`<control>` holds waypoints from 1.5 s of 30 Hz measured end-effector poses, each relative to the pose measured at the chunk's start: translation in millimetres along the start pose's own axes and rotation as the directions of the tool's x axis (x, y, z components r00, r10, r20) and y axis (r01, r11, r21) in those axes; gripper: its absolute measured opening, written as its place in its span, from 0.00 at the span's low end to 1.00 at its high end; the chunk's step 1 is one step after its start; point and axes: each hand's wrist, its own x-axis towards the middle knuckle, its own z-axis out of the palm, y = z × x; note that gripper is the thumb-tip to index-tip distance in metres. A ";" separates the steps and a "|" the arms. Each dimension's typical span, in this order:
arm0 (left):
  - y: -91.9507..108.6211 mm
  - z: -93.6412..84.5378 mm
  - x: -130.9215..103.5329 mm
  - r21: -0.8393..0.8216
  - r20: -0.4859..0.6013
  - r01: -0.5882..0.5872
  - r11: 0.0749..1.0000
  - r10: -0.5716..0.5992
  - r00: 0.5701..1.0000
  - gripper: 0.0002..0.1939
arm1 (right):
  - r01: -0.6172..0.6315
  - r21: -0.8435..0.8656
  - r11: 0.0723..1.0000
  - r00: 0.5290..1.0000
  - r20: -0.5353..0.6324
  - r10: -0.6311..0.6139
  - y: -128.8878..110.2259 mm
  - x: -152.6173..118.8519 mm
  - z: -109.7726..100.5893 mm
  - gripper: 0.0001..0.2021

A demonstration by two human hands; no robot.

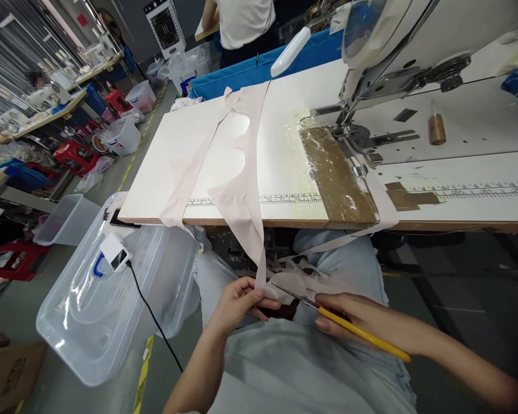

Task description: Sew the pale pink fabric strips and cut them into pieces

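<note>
Left hand (242, 299): thumb and fingers pinched on the lower end of pale pink fabric (248, 172), in front of the tabletop's front edge. Right hand (349, 313): closed round a yellow-handled tool (362, 333), its slim metal tip just beside the left fingertips. Hands near each other, apart.

Pale pink fabric: spread on the left half of the tabletop (155, 167), from near the far edge over the front edge; cut-out curves at its middle. More pink cloth (296, 283) bunched on the lap; whether joined to it, cannot tell.

Narrow strip (382, 201): from the sewing machine (397, 63) over the front edge to the lap.

Brown tape (334, 172): at the front edge, before the needle area.

Plastic box (86, 310), lidded: beside the front left corner; white device (115, 253) on its lid.

Person (247, 26): beyond the far edge.

Risks, as judged: a slip of the tip could nick cloth or left fingers; a tug on the overhanging cloth could drag it off the tabletop.

Writing: printed ruler scale (291, 199) along the front edge, numerals too small to read surely; no brand legible.
</note>
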 end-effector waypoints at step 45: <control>37.5 2.0 17.3 0.906 0.410 -0.420 -0.057 0.367 0.835 0.16 | 0.038 -0.033 0.999 0.960 -0.275 -0.045 21.5 4.2 21.3 0.22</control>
